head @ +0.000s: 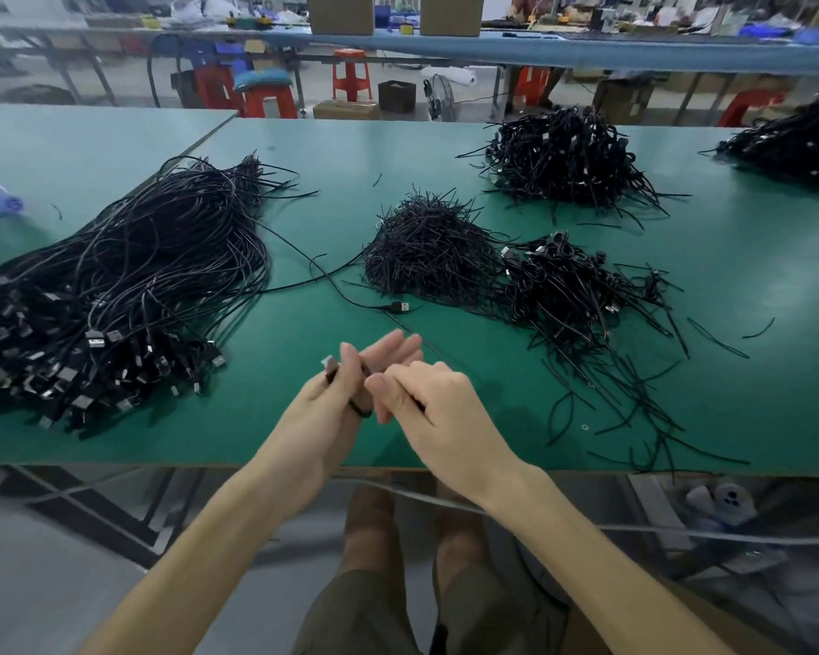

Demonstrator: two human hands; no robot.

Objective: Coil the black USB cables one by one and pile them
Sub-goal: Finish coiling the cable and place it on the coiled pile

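While both hands work just over the near edge of the green bench (752,276), they hold one black cable (361,409) between them. The left hand (336,399) has the cable looped round it. Its fingers (393,349) point away and are nearly straight, and its thumb holds the cable's plug (328,362) (a small silver tip sticks out at the top). The right hand (436,399) touches the left one. Its fingers (412,375) are curled tight and pinch the cable.

Two brown boxes (340,14) stand on a far bench, and a dark box (396,94) sits on the floor by red stools (351,75). I cannot tell what is in any of them.

The cable is thin and black. The part past the right hand is too blurry to follow.

On the left of the bench lies a big heap (138,276) of long cables that are not coiled, with their plugs at the near end. A loose cable (400,306) lies just beyond the hands with its plug showing. In the middle is a mound of short black ties (426,252). Touching it on the right is a pile (578,286) of coiled cables. More black piles sit farther back.
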